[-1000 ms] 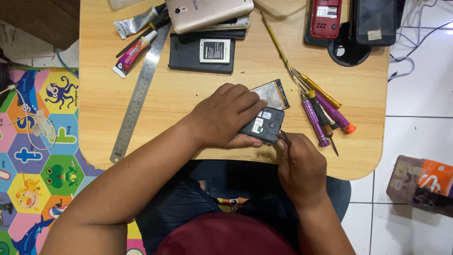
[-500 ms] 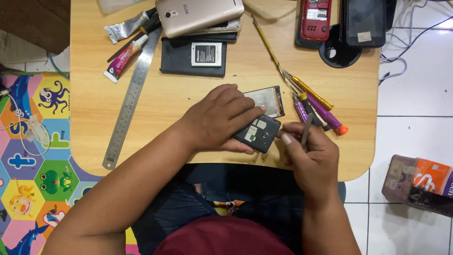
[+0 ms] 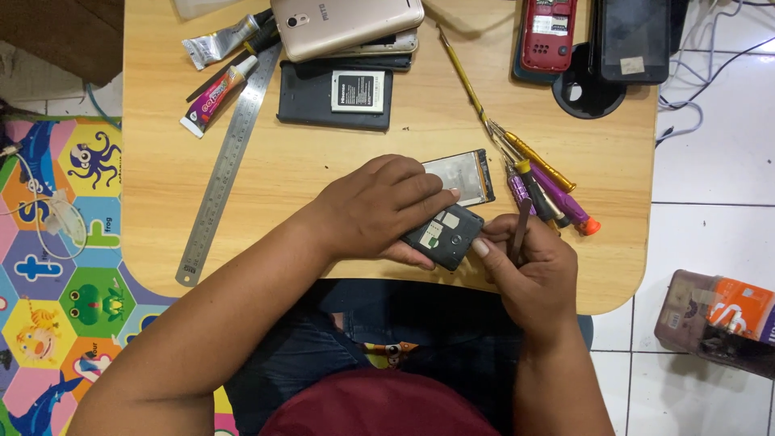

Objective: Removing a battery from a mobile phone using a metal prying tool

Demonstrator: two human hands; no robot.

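Desk: a pale wooden desk (image 3: 266, 178) with rounded corners carries everything; the person sits at its near edge, over a tiled floor on one side and a coloured play mat (image 3: 48, 266) on the other.
Steel ruler: a long steel ruler (image 3: 229, 165) lies slanted along the desk's left side, running from the far left down toward the near left corner.
Far edge: a gold phone (image 3: 347, 26) lies face down on other flat parts, with a dark back cover carrying a battery (image 3: 358, 91) just in front of it; a red phone (image 3: 549, 34) and a black phone (image 3: 634, 39) lie toward the far right corner.
Glue: a glue tube (image 3: 216, 97) lies near the far left corner, beside the ruler.
Left hand: the left hand (image 3: 375, 206) is curled over a small dark phone body (image 3: 446, 236) near the middle of the near edge, fingers closed on it, pinning it at a tilt.
Right hand: the right hand (image 3: 529, 270) pinches a slim dark pry tool (image 3: 521, 230), held upright just beside the phone body's right end.
Loose panel: a thin reflective panel (image 3: 464, 176) lies just behind the phone body.
Drivers: small screwdrivers (image 3: 545, 190) with purple and yellow handles lie fanned out to the right.
Step in hand: judging by the grip, opening work on the phone body, tool not yet engaged.
Next move calls for: a steady hold and a fine tip placement at the phone body's edge.
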